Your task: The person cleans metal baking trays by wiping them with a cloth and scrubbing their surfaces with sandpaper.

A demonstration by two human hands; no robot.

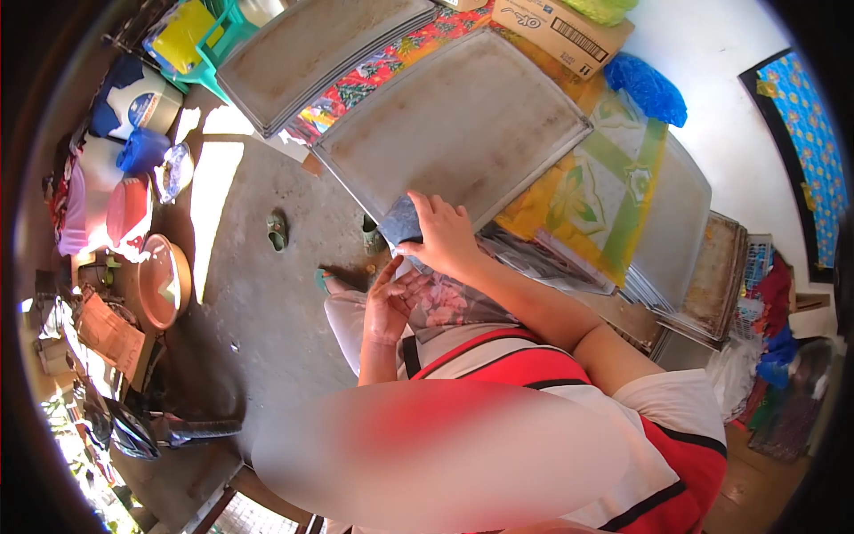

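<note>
My right hand point(447, 238) is closed on a bunched blue-grey cloth point(402, 221) at the near corner of a large metal baking tray point(454, 125). The tray lies flat on a table, its grey surface marked with brownish stains along the edges. Just below the cloth, my left hand point(390, 307) is held palm up over my lap, fingers apart and nothing visible in it. Whether its fingertips touch the cloth I cannot tell. Floral fabric point(454, 303) covers my lap beneath both hands.
Another stack of trays point(311, 58) sits at the upper left, above a red patterned tablecloth point(356, 84). A cardboard box point(560, 36) and blue plastic bag point(648, 89) stand behind. More trays point(680, 231) lie at right. On the floor are slippers point(277, 230) and an orange basin point(163, 280).
</note>
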